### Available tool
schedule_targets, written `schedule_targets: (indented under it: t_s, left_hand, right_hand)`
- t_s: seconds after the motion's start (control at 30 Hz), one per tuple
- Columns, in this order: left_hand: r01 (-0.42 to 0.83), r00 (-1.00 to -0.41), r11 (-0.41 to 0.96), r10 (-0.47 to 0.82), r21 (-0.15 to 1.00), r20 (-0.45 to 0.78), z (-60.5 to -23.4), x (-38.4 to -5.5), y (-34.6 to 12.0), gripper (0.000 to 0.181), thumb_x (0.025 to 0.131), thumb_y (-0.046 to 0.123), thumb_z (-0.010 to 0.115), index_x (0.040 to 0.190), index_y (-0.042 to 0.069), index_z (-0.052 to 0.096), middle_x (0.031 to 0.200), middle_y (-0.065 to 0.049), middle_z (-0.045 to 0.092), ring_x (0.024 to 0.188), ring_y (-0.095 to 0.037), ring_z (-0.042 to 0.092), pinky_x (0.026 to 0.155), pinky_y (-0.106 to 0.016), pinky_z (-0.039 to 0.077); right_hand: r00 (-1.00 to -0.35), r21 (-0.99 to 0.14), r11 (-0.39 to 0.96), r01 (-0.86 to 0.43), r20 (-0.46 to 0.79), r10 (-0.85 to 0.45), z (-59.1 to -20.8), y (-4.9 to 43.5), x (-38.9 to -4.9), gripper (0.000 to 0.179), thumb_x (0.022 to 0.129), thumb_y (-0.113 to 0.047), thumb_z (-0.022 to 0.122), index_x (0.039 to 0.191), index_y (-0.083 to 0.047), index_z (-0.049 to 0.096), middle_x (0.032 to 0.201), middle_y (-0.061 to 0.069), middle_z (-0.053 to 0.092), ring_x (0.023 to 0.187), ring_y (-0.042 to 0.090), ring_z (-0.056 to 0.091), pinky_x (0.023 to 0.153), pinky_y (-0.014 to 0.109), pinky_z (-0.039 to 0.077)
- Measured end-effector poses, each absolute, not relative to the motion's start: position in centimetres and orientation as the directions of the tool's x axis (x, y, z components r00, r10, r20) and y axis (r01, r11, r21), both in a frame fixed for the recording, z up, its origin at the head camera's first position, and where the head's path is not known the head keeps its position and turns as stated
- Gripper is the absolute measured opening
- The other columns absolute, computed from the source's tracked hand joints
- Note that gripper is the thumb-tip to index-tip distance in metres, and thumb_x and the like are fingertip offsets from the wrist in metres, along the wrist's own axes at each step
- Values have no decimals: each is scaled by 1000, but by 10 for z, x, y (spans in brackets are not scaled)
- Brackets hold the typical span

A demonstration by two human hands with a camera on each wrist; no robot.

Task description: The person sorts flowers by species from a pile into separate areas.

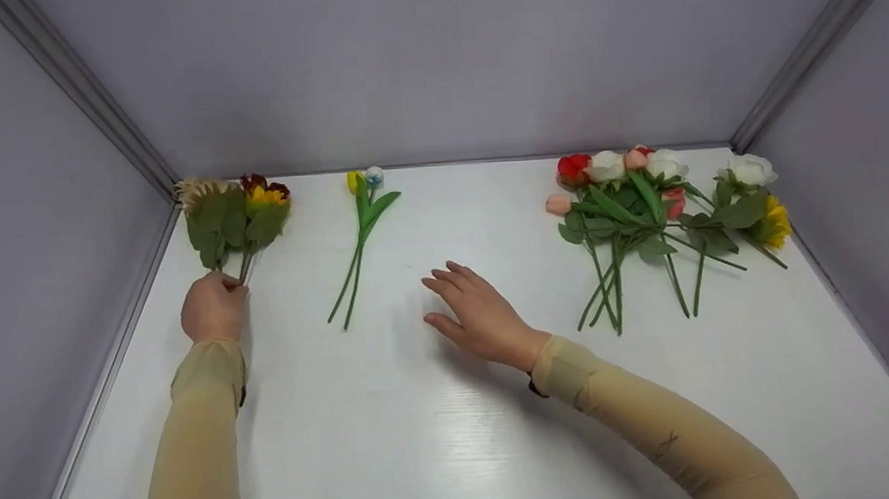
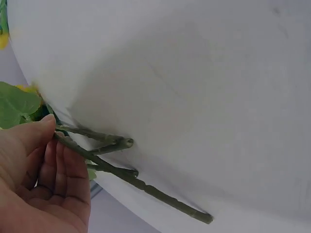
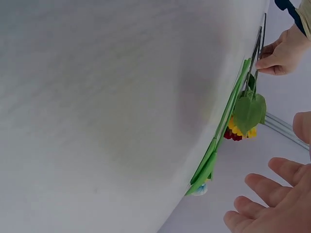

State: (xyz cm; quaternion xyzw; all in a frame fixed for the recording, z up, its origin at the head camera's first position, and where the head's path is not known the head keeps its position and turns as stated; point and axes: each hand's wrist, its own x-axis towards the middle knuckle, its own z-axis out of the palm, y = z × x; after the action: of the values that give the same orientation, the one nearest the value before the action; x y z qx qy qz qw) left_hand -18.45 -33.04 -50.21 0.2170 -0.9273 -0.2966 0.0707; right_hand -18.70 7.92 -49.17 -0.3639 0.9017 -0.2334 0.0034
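At the far left of the table, my left hand pinches a green flower stem between thumb and finger; more stem ends lie close beside it. Above that hand in the head view are a cream flower and a yellow and dark red sunflower, with broad green leaves. My right hand hovers over the table's middle, fingers spread and holding nothing. Between the hands lie a yellow tulip and a blue and white tulip, their stems crossing.
On the right lies a loose pile with red roses, white roses, pink tulips and a yellow sunflower, stems overlapping. Grey panels wall the white table at the back and both sides.
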Motion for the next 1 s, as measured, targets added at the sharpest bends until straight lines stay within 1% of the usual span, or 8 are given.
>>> schedule_targets:
  t_s: [0.23, 0.5, 0.6, 0.67, 0.77, 0.83, 0.9, 1.0]
  left_hand:
    - [-375, -892, 739, -452, 560, -1, -509, -187, -332, 22, 99, 12, 60, 106, -7, 70, 104, -26, 69, 97, -43, 64, 82, -55, 51]
    - [-367, -893, 747, -450, 553, 14, -516, -185, -334, 24, 100, 14, 60, 106, -7, 70, 103, -27, 68, 96, -44, 64, 81, -56, 51]
    - [-373, -892, 742, -452, 557, 4, -514, -185, -333, 26, 100, 16, 61, 108, -7, 69, 106, -27, 67, 97, -44, 63, 81, -56, 51]
    - [-382, -888, 737, -460, 558, -2, -513, -186, -330, 30, 100, 19, 62, 114, -7, 68, 111, -28, 64, 100, -45, 62, 83, -58, 51]
    - [-382, -879, 734, -476, 562, 23, -507, -189, -326, 41, 101, 24, 63, 128, -7, 64, 126, -30, 56, 115, -47, 55, 92, -61, 47]
    - [-354, -879, 748, -472, 562, 75, -504, -193, -321, 49, 101, 28, 64, 136, -5, 59, 134, -31, 49, 123, -49, 48, 98, -62, 44]
    - [-305, -884, 769, -448, 562, 132, -500, -197, -313, 56, 101, 31, 65, 143, -3, 54, 141, -31, 44, 129, -48, 42, 103, -62, 40]
    - [-198, -903, 812, -369, 549, 221, -497, -204, -296, 60, 100, 33, 68, 147, -1, 51, 144, -28, 43, 131, -46, 40, 108, -60, 37]
  right_hand:
    - [-738, -411, 645, -644, 112, -665, -494, 77, -189, 59, 107, -45, 53, 153, -9, 46, 157, 11, 44, 152, 30, 27, 124, 40, 19]
    - [-683, -258, 653, -712, 39, -729, -494, 73, -188, 71, 107, -53, 46, 164, -16, 27, 169, 11, 21, 156, 31, 11, 126, 43, 8]
    - [-661, -233, 635, -737, 51, -748, -495, 71, -188, 72, 107, -55, 44, 165, -18, 23, 169, 11, 18, 156, 31, 10, 126, 45, 8]
    - [-657, -230, 631, -741, 54, -752, -496, 71, -188, 72, 107, -56, 43, 165, -19, 22, 170, 11, 18, 156, 31, 9, 126, 45, 8]
    - [-664, -233, 637, -735, 54, -746, -496, 74, -191, 71, 107, -55, 43, 165, -18, 24, 169, 11, 20, 156, 32, 10, 126, 45, 8]
    - [-681, -243, 652, -718, 53, -730, -496, 78, -194, 69, 107, -54, 43, 164, -17, 27, 168, 10, 23, 156, 32, 12, 126, 45, 9]
    - [-706, -263, 669, -695, 74, -704, -496, 86, -200, 66, 107, -52, 45, 161, -15, 34, 165, 12, 30, 154, 33, 18, 125, 46, 13]
    - [-761, -322, 699, -638, 124, -637, -494, 101, -212, 59, 108, -46, 50, 155, -11, 46, 158, 12, 43, 150, 33, 30, 123, 49, 22]
